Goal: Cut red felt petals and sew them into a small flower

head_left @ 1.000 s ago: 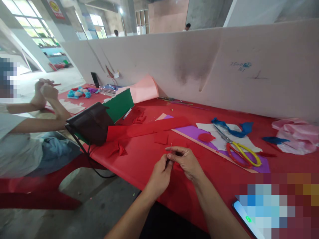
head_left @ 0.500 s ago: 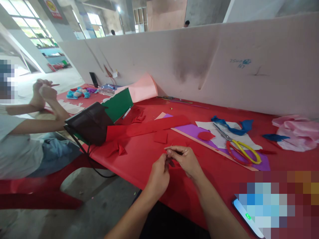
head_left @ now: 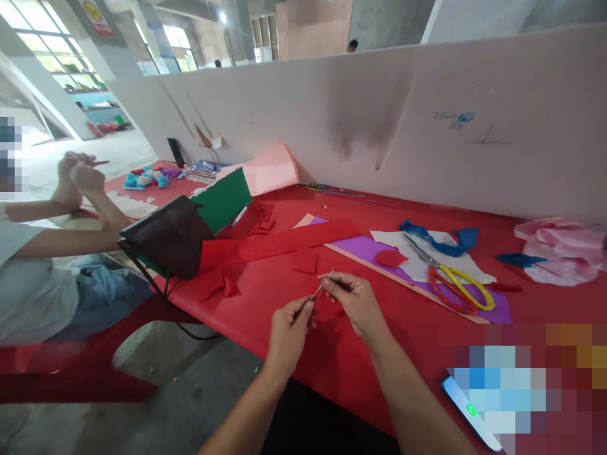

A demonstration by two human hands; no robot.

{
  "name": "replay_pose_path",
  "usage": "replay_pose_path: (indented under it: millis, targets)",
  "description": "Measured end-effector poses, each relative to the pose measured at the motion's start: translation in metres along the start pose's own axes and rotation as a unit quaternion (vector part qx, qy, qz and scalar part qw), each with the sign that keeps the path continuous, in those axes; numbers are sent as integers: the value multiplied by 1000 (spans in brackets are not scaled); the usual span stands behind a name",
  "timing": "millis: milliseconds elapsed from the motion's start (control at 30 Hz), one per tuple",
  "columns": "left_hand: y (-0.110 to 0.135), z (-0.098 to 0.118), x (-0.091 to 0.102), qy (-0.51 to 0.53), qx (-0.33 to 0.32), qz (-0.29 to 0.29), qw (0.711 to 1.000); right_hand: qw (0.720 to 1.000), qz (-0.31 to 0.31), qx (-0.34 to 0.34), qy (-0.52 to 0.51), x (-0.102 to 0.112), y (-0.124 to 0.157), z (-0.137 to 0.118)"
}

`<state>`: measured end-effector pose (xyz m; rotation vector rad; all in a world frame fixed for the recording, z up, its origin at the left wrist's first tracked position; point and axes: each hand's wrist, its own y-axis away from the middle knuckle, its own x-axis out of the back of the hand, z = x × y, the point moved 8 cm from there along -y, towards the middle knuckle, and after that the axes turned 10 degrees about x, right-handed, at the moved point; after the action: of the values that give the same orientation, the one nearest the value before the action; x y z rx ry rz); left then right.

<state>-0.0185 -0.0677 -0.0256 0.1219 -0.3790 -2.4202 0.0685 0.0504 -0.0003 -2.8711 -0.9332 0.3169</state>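
My left hand [head_left: 288, 330] is closed in a pinch round the lower end of a thin, light-coloured stick [head_left: 317, 291]. The stick slants up to the right, and its upper end comes out by the fingertips of my right hand [head_left: 355, 304]. Those fingers are pinched together too; whether they grip the stick or some small piece beside it is hard to make out. Just beyond my hands lies a square of red cloth [head_left: 305, 261]. A crumpled red piece [head_left: 219, 284] lies to the left. Scissors [head_left: 450, 278] with red and yellow handles rest on the right.
Purple sheet [head_left: 355, 248], white paper [head_left: 411, 268], blue scraps [head_left: 467, 240] and pink cloth [head_left: 559, 249] lie on the red table [head_left: 256, 316]. A dark bag [head_left: 165, 237] stands left, beside a seated person [head_left: 52, 272]. A phone [head_left: 467, 404] lies at the lower right.
My hands have moved apart, the left one down and to the left. The thin stick now shows plainly between them.
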Motion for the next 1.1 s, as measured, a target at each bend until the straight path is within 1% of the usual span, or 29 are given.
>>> replay_pose_path:
  millis: [67,100,133,167,233,267,300,367,467,533,667,833,1100]
  targets:
    - [2,1,-2,42,8,-8,999,1000,2,-5,1,1,0,3]
    - [3,1,-4,73,21,-22,997,1000,5,-6,1,2,0,4]
    - [4,0,-7,111,47,-49,991,1000,8,-8,-1,3,0,4]
    - [5,-3,-12,153,86,-90,980,1000,9,-11,-8,3,0,3]
    - [11,-8,-24,236,173,-186,938,999,7,-27,-40,3,0,3]
    - [14,-10,-29,272,207,-225,912,998,3,-37,-60,2,1,2]
    - [17,-11,-31,302,231,-252,890,996,-3,-46,-79,1,2,1]
    - [18,-13,-32,346,250,-279,860,993,-15,-52,-106,-2,3,-1]
    - [16,-16,-35,379,248,-298,840,992,-26,-44,-118,-5,3,-3]
    - [15,-16,-37,379,240,-298,843,992,-27,-43,-116,-5,3,-2]
    - [13,-17,-39,345,232,-263,871,992,-22,-52,-115,-5,3,2]
    - [11,-17,-35,290,221,-214,906,995,-14,-38,-96,-3,3,0]
    - [6,-14,-27,206,179,-167,947,1000,-8,-5,-27,-3,2,-8]
